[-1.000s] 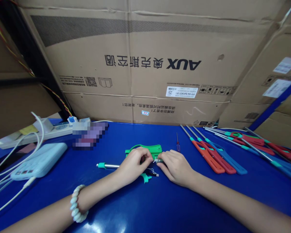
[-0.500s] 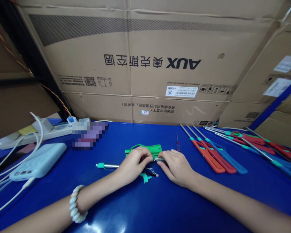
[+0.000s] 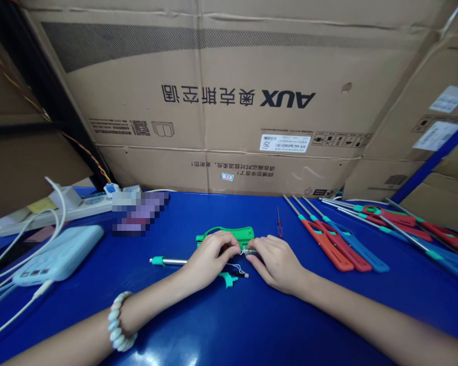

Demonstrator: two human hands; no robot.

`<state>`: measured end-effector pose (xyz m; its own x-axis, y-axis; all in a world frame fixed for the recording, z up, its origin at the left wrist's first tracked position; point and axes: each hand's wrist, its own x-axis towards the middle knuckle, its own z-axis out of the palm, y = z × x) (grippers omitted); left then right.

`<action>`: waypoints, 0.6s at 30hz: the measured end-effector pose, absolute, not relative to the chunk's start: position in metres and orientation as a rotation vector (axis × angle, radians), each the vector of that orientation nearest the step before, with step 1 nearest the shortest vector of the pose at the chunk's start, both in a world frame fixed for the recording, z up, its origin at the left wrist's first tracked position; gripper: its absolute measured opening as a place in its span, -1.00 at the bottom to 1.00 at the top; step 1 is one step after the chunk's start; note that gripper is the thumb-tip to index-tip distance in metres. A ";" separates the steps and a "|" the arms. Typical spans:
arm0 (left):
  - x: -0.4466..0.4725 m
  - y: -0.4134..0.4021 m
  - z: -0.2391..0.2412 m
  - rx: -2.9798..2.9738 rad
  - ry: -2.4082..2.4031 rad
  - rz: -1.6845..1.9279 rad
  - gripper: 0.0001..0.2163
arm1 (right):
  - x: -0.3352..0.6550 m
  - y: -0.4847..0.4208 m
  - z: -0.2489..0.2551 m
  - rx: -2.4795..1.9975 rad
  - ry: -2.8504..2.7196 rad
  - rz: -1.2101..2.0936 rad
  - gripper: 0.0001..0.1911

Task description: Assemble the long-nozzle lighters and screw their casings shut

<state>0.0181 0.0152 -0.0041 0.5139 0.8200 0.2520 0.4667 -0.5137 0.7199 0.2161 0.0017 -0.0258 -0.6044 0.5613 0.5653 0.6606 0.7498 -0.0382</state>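
My right hand (image 3: 277, 262) is closed around a small clear cylinder (image 3: 249, 250), most of it hidden by the fingers. Facing it, my left hand (image 3: 216, 254) pinches close to the cylinder's end, where a tiny white piece shows; what the fingertips hold is too small to make out. Behind the left hand lie green lighter casing parts (image 3: 244, 233), partly covered. A metal lighter tube (image 3: 174, 262) with a teal collar runs under the left wrist. Thin white wires, a black stick-like part (image 3: 241, 274) and a teal trigger (image 3: 228, 280) lie just below the hands.
A small screwdriver (image 3: 280, 229) lies behind my right hand. Orange, red and blue lighters (image 3: 330, 249) are lined up on the right, with more heaped beyond them. On the left are a light-blue power bank (image 3: 61, 254) with cables and a power strip (image 3: 87, 203). A cardboard sheet (image 3: 221, 51) stands behind.
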 end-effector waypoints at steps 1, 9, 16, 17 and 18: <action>0.018 0.015 -0.004 2.176 1.050 0.789 -0.84 | 0.216 0.002 -0.026 -0.919 -2.391 -0.236 -0.78; 0.020 0.012 -0.002 2.261 1.093 0.789 -0.83 | 0.215 0.002 -0.027 -0.866 -2.416 -0.295 -0.77; 0.023 0.008 -0.007 2.298 1.106 0.800 -0.84 | 0.213 0.002 -0.026 -0.793 -2.460 -0.405 -0.71; 0.023 0.008 -0.007 2.294 1.111 0.798 -0.84 | 0.213 0.001 -0.026 -0.785 -2.463 -0.414 -0.70; 0.023 0.008 -0.006 2.287 1.114 0.795 -0.84 | 0.213 0.001 -0.026 -0.783 -2.464 -0.416 -0.70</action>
